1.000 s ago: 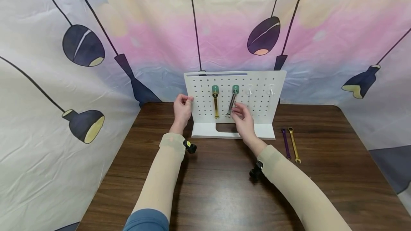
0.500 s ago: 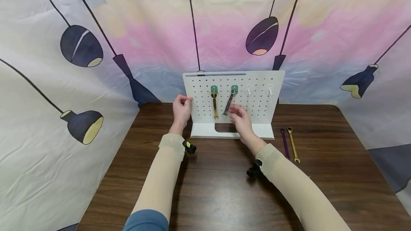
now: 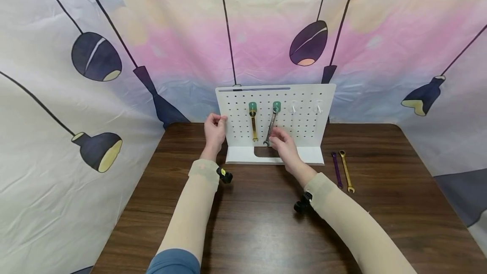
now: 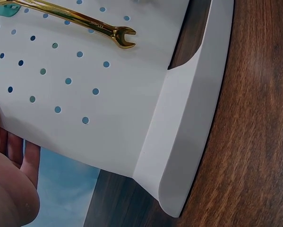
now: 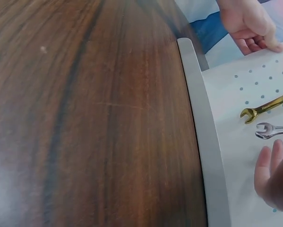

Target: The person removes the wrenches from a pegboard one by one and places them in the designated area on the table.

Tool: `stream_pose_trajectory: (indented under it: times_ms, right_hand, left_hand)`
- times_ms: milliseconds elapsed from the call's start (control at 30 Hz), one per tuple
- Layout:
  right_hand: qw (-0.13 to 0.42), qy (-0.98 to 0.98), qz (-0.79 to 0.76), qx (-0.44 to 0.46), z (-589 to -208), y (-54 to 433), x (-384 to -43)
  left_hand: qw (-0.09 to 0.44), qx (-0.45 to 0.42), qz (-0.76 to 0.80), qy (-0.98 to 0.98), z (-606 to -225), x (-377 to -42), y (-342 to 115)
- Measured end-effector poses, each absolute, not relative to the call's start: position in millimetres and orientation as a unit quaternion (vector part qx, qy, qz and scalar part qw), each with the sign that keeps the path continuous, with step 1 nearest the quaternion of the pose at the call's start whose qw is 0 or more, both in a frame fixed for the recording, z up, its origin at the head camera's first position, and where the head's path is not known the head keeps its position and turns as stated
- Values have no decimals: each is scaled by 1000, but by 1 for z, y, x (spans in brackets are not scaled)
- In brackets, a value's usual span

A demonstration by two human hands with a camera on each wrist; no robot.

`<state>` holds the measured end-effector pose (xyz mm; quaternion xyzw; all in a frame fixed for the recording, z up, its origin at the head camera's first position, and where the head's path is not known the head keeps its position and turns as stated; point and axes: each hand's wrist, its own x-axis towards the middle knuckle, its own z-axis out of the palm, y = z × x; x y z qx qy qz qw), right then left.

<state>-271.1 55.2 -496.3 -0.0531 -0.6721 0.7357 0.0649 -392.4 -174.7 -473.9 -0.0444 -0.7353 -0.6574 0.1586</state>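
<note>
My left hand [image 3: 215, 132] grips the left edge of a white pegboard [image 3: 234, 128], thumb in front and fingers behind. Near the board's middle, a silver combination wrench [image 3: 272, 121] has its upper end at a green-topped hook [image 3: 276, 105] and slants down to the left. My right hand [image 3: 287, 149] pinches its lower part; in the right wrist view the other fingers [image 5: 262, 165] spread loosely below its open end [image 5: 265, 130]. Left of it a gold wrench [image 3: 254, 129] hangs almost straight from another green-topped hook [image 3: 253, 105].
Two clear hooks [image 3: 293, 107] with nothing on them sit on the board's right half. A purple wrench [image 3: 337, 170] and a second gold wrench [image 3: 347, 172] lie on the brown wooden table [image 3: 251, 215], right of the board. A patterned cloth [image 3: 182, 33] hangs behind.
The silver wrench's lower end has swung left, then dropped lower, and my right hand has shifted slightly left and down with it. My left hand keeps its grip on the board's edge.
</note>
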Motion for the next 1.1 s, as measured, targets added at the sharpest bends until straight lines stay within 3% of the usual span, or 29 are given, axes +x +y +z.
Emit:
stream_pose_trajectory:
  times_ms: [567, 1100]
  right_hand:
    - [91, -691, 716, -33, -497, 66, -246]
    - [67, -654, 753, -27, -476, 75, -225]
  left_hand:
    - [157, -48, -654, -738, -474, -393, -176]
    - [155, -38, -649, -744, -475, -394, -175]
